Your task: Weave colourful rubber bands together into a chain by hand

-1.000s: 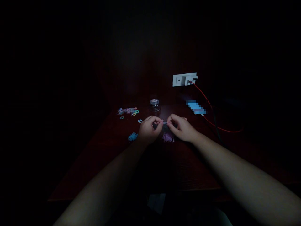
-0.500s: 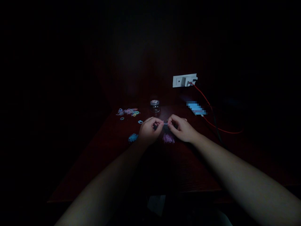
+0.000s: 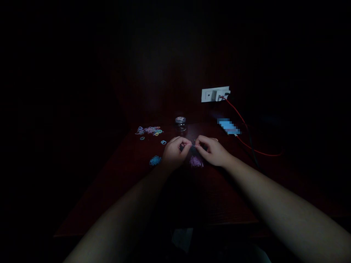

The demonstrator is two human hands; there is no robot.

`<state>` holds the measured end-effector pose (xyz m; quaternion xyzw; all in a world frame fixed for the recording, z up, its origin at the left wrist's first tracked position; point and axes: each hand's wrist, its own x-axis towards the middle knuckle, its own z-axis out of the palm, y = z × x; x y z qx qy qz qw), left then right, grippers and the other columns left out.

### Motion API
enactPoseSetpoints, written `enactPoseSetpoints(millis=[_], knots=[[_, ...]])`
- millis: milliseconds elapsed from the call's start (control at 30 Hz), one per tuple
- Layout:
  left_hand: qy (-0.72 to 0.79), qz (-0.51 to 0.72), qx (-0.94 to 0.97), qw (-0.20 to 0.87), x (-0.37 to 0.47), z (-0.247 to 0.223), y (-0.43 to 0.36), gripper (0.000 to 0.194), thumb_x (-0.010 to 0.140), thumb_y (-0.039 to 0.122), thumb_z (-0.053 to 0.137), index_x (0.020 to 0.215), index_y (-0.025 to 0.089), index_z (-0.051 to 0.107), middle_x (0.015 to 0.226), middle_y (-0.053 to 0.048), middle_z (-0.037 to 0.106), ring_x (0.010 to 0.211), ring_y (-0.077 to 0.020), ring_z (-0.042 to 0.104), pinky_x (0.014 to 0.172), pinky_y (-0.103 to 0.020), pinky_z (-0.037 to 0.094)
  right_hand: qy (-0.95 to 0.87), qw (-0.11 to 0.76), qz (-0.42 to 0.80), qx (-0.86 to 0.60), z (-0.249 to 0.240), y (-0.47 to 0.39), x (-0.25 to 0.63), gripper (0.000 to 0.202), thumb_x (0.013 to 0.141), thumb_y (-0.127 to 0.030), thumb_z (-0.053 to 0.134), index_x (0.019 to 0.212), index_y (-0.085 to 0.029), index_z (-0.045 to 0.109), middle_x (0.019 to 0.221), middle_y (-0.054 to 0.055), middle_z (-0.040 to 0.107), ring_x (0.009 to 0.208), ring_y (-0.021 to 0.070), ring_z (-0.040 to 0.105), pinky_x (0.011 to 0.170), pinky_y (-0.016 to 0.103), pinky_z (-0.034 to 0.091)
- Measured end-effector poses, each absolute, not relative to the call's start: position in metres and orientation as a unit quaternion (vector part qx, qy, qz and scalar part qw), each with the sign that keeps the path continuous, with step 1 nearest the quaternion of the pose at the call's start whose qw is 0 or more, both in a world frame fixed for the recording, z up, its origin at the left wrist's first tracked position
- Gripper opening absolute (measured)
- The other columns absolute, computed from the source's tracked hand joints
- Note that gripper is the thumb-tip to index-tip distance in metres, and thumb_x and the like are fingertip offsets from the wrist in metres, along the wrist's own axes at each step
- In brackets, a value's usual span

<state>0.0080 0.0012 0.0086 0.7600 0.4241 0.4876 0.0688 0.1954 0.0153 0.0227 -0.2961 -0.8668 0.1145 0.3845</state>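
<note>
Between my fingertips runs a thin, pale rubber band (image 3: 193, 145), its ends hidden in the pinches. My left hand (image 3: 177, 151) is closed, thumb and forefinger pinching one end. The other end is pinched by my right hand (image 3: 211, 149), also closed. Just below the gap lies a pile of purple rubber bands (image 3: 196, 162). A pile of blue rubber bands (image 3: 155, 160) lies left of my left wrist. Light blue bands (image 3: 163, 142) rest near my left knuckles. Farther back on the left is a mixed-colour heap of rubber bands (image 3: 149, 130).
A small clear jar with a lid (image 3: 180, 124) stands behind my hands. At the right lies a phone (image 3: 229, 126), its screen blurred out, with a red cable (image 3: 260, 151) running to a charger in the wall socket (image 3: 210, 95). The dark red table (image 3: 131, 204) has its front edge near me.
My fingertips have come slightly closer together, and the band between them looks shorter and less stretched. The piles, jar and phone stay where they were.
</note>
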Motion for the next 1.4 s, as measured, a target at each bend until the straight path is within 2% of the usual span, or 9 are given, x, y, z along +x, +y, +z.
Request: enactPoseSetpoints(millis=[233, 333, 600, 800, 1000, 1400], knots=[[0.426, 0.491, 0.757, 0.069, 0.009, 0.0096, -0.0001, 0.009, 0.086, 0.023, 0.056, 0.083, 0.018, 0.063, 0.082, -0.003, 0.064, 0.076, -0.0142, 0.059, 0.07, -0.026, 0.047, -0.851, 0.399, 0.147, -0.309, 0.0224, 0.0136, 0.195, 0.002, 0.084, -0.018, 0.052, 0.085, -0.018, 0.051, 0.067, -0.003, 0.054, 0.052, 0.0084, 0.046, 0.05, 0.021, 0.035], [0.426, 0.495, 0.754, 0.069, 0.0093, 0.0105, -0.0023, 0.01, 0.086, 0.023, 0.056, 0.084, 0.018, 0.063, 0.082, -0.003, 0.064, 0.076, -0.0141, 0.059, 0.07, -0.026, 0.047, -0.848, 0.403, 0.17, -0.299, 0.0209, 0.0137, 0.1945, 0.011, 0.082, -0.019, 0.055, 0.092, -0.019, 0.049, 0.071, -0.001, 0.057, 0.055, 0.0098, 0.049, 0.049, 0.021, 0.037], [0.419, 0.501, 0.753, 0.077, 0.011, 0.008, -0.0014, 0.009, 0.085, 0.024, 0.058, 0.084, 0.018, 0.065, 0.081, -0.002, 0.065, 0.074, -0.0135, 0.059, 0.069, -0.026, 0.047, -0.839, 0.437, 0.144, -0.29, 0.02, 0.0138, 0.1932, 0.005, 0.085, -0.021, 0.054, 0.089, -0.019, 0.052, 0.072, 0.001, 0.056, 0.061, 0.0119, 0.052, 0.05, 0.021, 0.039], [0.419, 0.501, 0.752, 0.088, 0.0109, 0.0078, -0.0013, 0.01, 0.085, 0.024, 0.058, 0.086, 0.018, 0.066, 0.083, -0.002, 0.066, 0.074, -0.0135, 0.059, 0.067, -0.026, 0.047, -0.84, 0.448, 0.143, -0.271, 0.0198, 0.0139, 0.1916, 0.019, 0.086, -0.02, 0.054, 0.104, -0.019, 0.056, 0.081, 0.003, 0.061, 0.067, 0.013, 0.056, 0.055, 0.023, 0.043], [0.422, 0.499, 0.751, 0.09, 0.0109, 0.0066, -0.0011, 0.01, 0.086, 0.024, 0.057, 0.086, 0.019, 0.066, 0.083, -0.002, 0.066, 0.074, -0.0135, 0.059, 0.067, -0.026, 0.047, -0.833, 0.47, 0.108, -0.272, 0.0208, 0.016, 0.1917, 0.008, 0.086, -0.018, 0.055, 0.091, -0.017, 0.061, 0.08, 0.004, 0.063, 0.072, 0.0149, 0.059, 0.065, 0.027, 0.046], [0.428, 0.496, 0.752, 0.079, 0.0107, 0.0086, -0.0024, 0.01, 0.085, 0.024, 0.057, 0.085, 0.019, 0.065, 0.082, -0.003, 0.065, 0.074, -0.0135, 0.059, 0.066, -0.026, 0.047, -0.829, 0.474, 0.107, -0.276, 0.0214, 0.0148, 0.1933, 0.007, 0.082, -0.016, 0.054, 0.086, -0.018, 0.059, 0.076, 0.003, 0.061, 0.067, 0.015, 0.055, 0.061, 0.027, 0.043]])
